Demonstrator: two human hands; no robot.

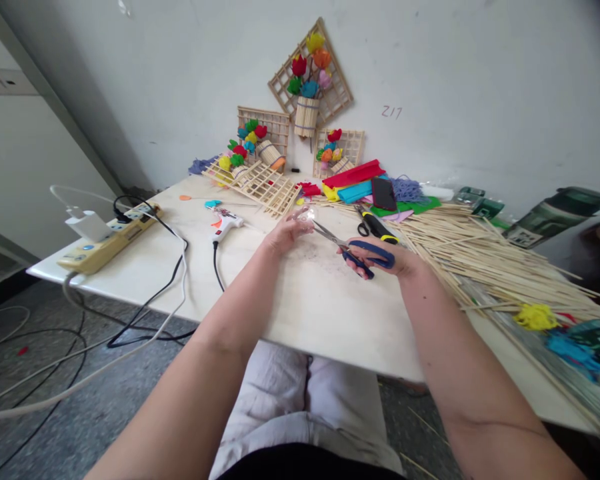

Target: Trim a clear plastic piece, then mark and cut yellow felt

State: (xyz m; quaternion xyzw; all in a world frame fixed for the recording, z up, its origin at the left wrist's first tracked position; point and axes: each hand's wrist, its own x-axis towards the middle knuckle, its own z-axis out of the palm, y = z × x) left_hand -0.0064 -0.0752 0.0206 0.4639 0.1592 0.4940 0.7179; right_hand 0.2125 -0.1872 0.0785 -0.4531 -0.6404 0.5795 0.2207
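White desk point(300, 313) against a plain wall, finished stick-and-flower frames point(260, 143) at the back. Right hand point(380, 257), fingers clamped in blue scissors point(353, 248); left hand point(287, 230), fingers pinched on a small clear piece point(305, 215) at the blades. Stick pile point(480, 257) largely unused.

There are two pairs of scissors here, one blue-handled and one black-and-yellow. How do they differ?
The blue-handled scissors are gripped in the right hand, lifted, blades pointing at something small and clear in the left hand; the black-and-yellow-handled scissors lie unheld on the white table, farther back beside the pile of thin wooden sticks. Both have metal blades.
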